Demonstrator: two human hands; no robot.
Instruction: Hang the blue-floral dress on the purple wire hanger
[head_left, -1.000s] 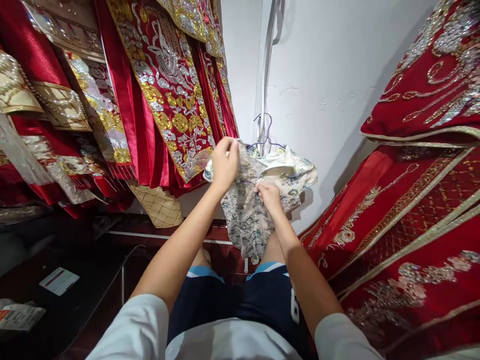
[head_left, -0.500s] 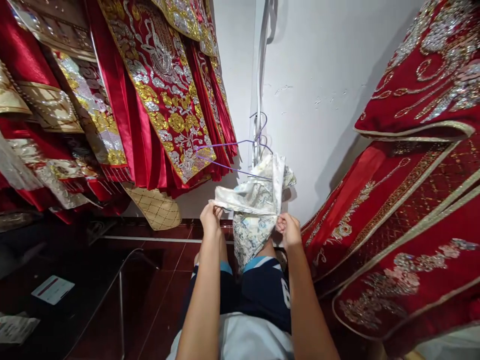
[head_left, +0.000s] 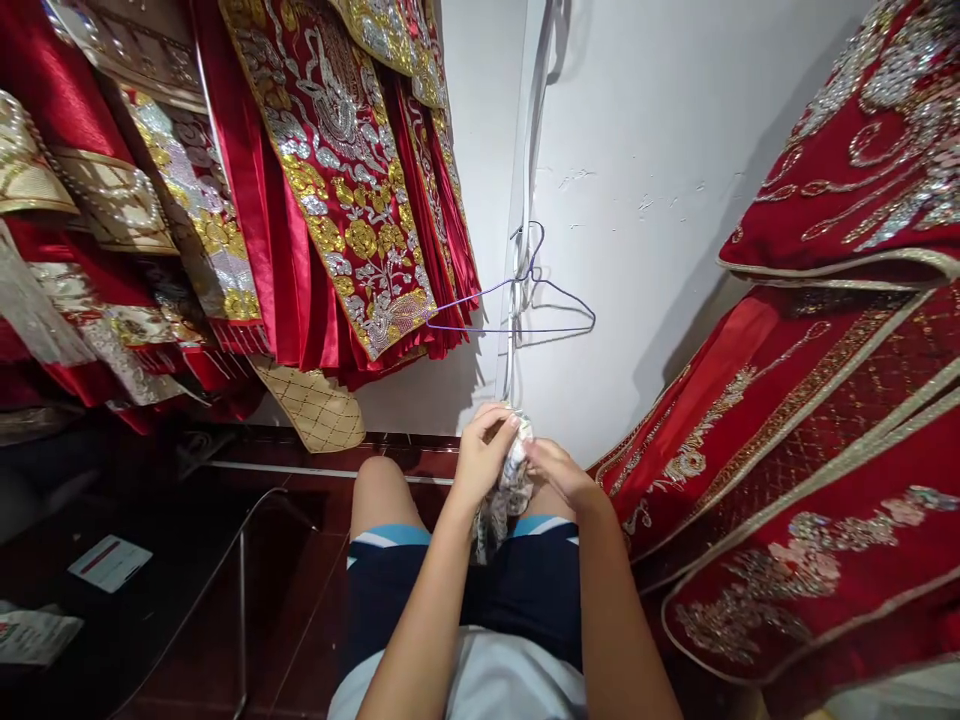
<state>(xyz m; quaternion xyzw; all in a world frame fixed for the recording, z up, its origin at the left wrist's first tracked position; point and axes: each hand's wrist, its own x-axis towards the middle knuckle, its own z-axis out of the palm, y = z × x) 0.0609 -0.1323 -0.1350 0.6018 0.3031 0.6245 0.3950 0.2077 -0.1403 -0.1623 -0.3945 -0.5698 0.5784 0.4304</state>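
A pale floral-print garment (head_left: 491, 525) is bunched up between my hands and hangs down between my knees; its exact kind cannot be told. My left hand (head_left: 486, 447) is closed around its upper edge, thumb and fingers pinching the cloth. From the other side my right hand (head_left: 556, 470) grips the bunched fabric, its fingertips partly hidden. Above both hands a bare purple wire hanger (head_left: 517, 330) hangs by its hook on a narrow white strip (head_left: 531, 130) against the wall.
Red embroidered garments (head_left: 352, 200) hang at the left, and more beaded red garments (head_left: 817, 400) crowd the right side. A black table (head_left: 180, 560) at lower left carries a white card (head_left: 110, 563) and a crumpled printed packet (head_left: 34, 636). Behind the hanger stands a white wall (head_left: 630, 120).
The floral garment has come off the hanger and been drawn down and gathered together. My hands have moved closer to each other. The hanger now hangs bare, turned more face-on.
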